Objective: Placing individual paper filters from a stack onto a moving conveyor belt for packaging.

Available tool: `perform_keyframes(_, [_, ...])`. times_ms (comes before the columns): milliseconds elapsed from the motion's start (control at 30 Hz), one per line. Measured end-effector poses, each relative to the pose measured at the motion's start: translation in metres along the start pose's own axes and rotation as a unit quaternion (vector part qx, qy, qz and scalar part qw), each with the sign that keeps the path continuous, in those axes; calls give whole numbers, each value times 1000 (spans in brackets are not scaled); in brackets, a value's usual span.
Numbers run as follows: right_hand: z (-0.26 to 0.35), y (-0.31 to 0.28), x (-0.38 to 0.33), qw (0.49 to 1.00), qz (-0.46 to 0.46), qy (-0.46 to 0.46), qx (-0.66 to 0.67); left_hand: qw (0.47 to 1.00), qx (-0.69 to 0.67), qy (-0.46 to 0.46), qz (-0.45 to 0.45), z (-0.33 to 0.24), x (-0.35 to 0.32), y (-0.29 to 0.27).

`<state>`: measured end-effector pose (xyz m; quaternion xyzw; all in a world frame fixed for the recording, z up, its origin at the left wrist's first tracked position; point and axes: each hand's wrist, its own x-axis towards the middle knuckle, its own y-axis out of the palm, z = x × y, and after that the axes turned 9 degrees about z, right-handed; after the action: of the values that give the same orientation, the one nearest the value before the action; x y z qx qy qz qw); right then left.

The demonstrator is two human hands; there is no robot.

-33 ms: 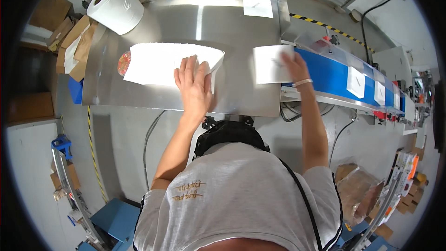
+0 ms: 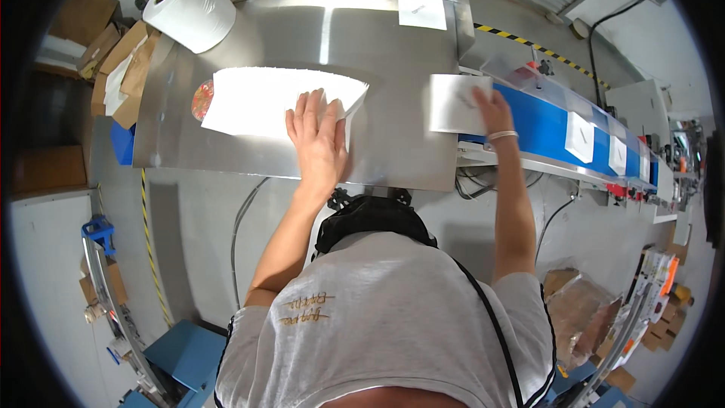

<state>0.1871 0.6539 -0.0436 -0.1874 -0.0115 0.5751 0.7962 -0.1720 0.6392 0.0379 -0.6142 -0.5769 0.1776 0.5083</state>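
Observation:
On the metal table point(image 2: 393, 147) lies a fanned row of thin white sheets point(image 2: 257, 102). My left hand point(image 2: 317, 132) rests on its right end, fingers stretched out and lying flat. A round, red-patterned item point(image 2: 202, 100) touches the row's left end. My right hand point(image 2: 495, 112) is at the right side of a white square sheet point(image 2: 451, 104) with a faint dark mark, and appears to hold it; motion blurs the fingertips. This sheet spans the table's right edge and the near end of the blue conveyor belt point(image 2: 529, 115).
Further along the belt lie several white squares point(image 2: 580, 137) beneath a clear guard. Another white square point(image 2: 422, 11) sits at the table's far right. A large white roll point(image 2: 204, 19) stands at the far left, beside an open cardboard box point(image 2: 140, 79).
My right hand and the white square sheet have moved right, toward the belt. My left hand stays on the row of sheets.

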Motion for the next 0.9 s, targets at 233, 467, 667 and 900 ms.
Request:
perform_keyframes(233, [-4, -63, -7, 817, -257, -127, -501, 1000, -11, 2, -15, -6, 1, 0])
perform_keyframes(467, [119, 99, -43, 873, 313, -290, -236, 999, -5, 37, 40, -4, 4, -8])
perform_keyframes(667, [73, 117, -22, 917, 378, -116, 59, 1000, -18, -11, 5, 3, 9, -15])
perform_keyframes(900, [-38, -28, 20, 983, -19, -24, -183, 1000, 5, 13, -15, 11, 7, -9])
